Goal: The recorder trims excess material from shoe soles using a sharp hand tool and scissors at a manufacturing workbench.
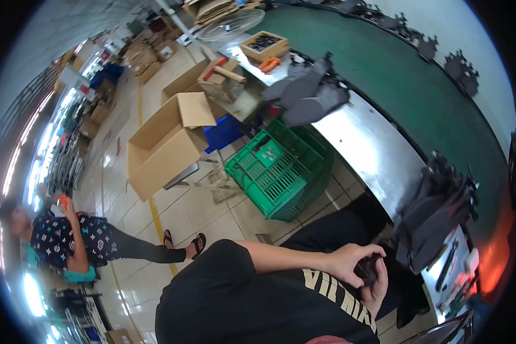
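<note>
Close in front of my torso, both hands close round a small, rounded dark-brown or black piece (pixel 366 270) whose kind I cannot make out. My left hand (pixel 347 262) grips it from the left, thumb and fingers curled about it. My right hand (pixel 378 291) holds it from the other side, its fingers partly hidden. Nearest to the hands on the right, a stack of dark grey flat parts with black fittings (pixel 427 215) lies on the metal bench (pixel 364 146). Farther along the bench is another pile of grey parts (pixel 315 100).
A green crate (pixel 278 172) stands beside the bench, near an open cardboard box (pixel 166 143). A hammer (pixel 226 70), orange-handled tool (pixel 269 64) and wooden tray (pixel 264 46) lie beyond. A green conveyor belt (pixel 350 49) carries more parts. Another person (pixel 69 238) stands at left.
</note>
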A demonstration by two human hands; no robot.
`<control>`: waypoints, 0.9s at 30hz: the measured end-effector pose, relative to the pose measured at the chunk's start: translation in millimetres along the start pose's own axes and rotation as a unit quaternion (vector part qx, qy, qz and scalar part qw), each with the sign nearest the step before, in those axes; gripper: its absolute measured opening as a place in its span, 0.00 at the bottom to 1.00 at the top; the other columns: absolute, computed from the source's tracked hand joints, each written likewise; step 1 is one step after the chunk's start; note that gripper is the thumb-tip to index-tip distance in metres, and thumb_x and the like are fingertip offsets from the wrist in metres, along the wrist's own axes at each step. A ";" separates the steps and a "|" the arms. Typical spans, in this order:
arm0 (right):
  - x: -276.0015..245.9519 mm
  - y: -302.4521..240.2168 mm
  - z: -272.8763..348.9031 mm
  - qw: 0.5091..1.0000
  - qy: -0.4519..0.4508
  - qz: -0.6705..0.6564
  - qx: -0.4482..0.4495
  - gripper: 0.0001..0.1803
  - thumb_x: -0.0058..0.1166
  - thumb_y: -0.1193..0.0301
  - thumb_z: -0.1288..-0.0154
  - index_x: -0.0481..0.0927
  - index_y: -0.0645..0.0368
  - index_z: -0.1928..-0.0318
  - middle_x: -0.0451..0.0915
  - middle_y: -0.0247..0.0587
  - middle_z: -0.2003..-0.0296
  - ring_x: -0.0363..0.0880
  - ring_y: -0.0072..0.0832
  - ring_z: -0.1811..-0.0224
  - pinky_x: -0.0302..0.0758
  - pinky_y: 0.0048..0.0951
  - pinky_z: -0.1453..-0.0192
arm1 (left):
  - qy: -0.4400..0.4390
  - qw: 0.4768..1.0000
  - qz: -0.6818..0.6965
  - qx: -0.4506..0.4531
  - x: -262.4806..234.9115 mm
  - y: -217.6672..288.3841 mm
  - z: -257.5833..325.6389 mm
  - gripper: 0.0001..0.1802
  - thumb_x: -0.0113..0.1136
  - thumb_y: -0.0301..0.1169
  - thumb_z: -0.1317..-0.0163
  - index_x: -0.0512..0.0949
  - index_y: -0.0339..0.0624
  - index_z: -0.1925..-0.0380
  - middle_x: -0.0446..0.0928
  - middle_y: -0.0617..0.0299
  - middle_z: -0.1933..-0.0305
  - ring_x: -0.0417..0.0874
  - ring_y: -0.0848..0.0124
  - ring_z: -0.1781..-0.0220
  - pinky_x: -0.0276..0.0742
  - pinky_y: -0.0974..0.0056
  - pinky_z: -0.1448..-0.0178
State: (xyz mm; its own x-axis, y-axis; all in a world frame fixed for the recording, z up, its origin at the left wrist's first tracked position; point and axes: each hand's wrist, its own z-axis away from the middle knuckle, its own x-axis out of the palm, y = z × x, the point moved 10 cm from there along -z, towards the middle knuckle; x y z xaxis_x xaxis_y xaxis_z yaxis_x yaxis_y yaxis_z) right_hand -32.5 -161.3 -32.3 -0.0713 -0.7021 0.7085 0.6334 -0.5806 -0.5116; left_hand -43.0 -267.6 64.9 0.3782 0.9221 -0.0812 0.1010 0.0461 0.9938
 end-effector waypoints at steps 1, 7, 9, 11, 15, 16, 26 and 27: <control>2.0 2.0 -1.1 1.000 0.000 0.009 0.014 0.19 0.56 0.67 0.32 0.75 0.62 0.44 0.80 0.40 0.52 0.79 0.29 0.49 0.75 0.31 0.41 | 0.013 1.000 -0.002 0.003 -4.0 -1.0 4.7 0.44 0.67 0.30 0.62 0.65 0.40 0.39 0.81 0.50 0.58 0.85 0.57 0.56 0.78 0.61 0.50; 30.7 0.6 -6.2 0.998 -0.022 0.015 0.055 0.18 0.54 0.63 0.30 0.76 0.59 0.46 0.80 0.39 0.51 0.78 0.29 0.46 0.74 0.33 0.40 | 0.043 0.998 -0.029 0.046 -22.2 10.2 9.6 0.46 0.68 0.36 0.64 0.65 0.39 0.39 0.80 0.49 0.53 0.84 0.54 0.53 0.78 0.60 0.49; 39.9 -3.0 -8.8 0.998 -0.008 0.013 0.059 0.17 0.52 0.61 0.29 0.77 0.58 0.46 0.81 0.38 0.51 0.78 0.29 0.46 0.75 0.35 0.39 | 0.057 0.996 -0.047 0.059 -28.6 22.9 11.1 0.46 0.68 0.37 0.63 0.64 0.39 0.39 0.79 0.49 0.52 0.84 0.54 0.53 0.78 0.60 0.49; 50.2 -3.9 -17.2 0.996 -0.042 0.031 0.073 0.17 0.53 0.61 0.29 0.78 0.57 0.47 0.81 0.38 0.52 0.78 0.29 0.46 0.74 0.35 0.39 | 0.090 0.992 -0.046 0.071 -36.8 30.8 16.0 0.46 0.68 0.37 0.63 0.64 0.39 0.39 0.79 0.49 0.52 0.84 0.54 0.53 0.78 0.60 0.49; 59.9 -4.8 -19.3 0.992 -0.063 0.079 0.074 0.17 0.53 0.61 0.29 0.78 0.58 0.48 0.81 0.38 0.52 0.79 0.28 0.48 0.74 0.34 0.40 | 0.134 0.986 -0.056 0.084 -44.5 39.8 33.2 0.45 0.67 0.37 0.63 0.65 0.39 0.39 0.79 0.50 0.52 0.84 0.54 0.53 0.79 0.60 0.50; 59.9 -2.6 -19.0 0.991 -0.069 0.082 0.085 0.17 0.53 0.61 0.29 0.78 0.58 0.48 0.81 0.38 0.52 0.79 0.29 0.49 0.74 0.33 0.40 | 0.138 0.985 -0.060 0.081 -44.1 39.7 38.0 0.44 0.67 0.37 0.62 0.65 0.39 0.40 0.79 0.50 0.52 0.84 0.55 0.54 0.79 0.60 0.50; 114.6 12.5 16.8 0.949 -0.176 0.255 0.060 0.18 0.49 0.65 0.26 0.76 0.67 0.47 0.81 0.40 0.55 0.81 0.25 0.54 0.77 0.25 0.48 | 0.157 0.986 -0.004 0.050 -38.3 49.5 90.4 0.45 0.68 0.36 0.62 0.64 0.39 0.39 0.79 0.51 0.51 0.83 0.59 0.53 0.78 0.62 0.49; 120.3 14.0 19.1 0.942 -0.191 0.271 0.055 0.17 0.49 0.66 0.26 0.76 0.68 0.47 0.81 0.40 0.55 0.82 0.25 0.55 0.78 0.25 0.49 | 0.161 0.985 -0.002 0.057 -39.5 49.8 93.6 0.45 0.68 0.36 0.62 0.64 0.39 0.39 0.79 0.51 0.51 0.83 0.59 0.52 0.78 0.62 0.48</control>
State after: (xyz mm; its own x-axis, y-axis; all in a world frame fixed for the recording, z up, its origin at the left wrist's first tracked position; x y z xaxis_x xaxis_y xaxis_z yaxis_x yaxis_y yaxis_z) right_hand -17.5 -246.1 55.1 0.5546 -0.6717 0.4912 0.5744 -0.1181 -0.8100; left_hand 33.2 -337.7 110.5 0.0684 0.9969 -0.0379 0.2123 0.0226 0.9770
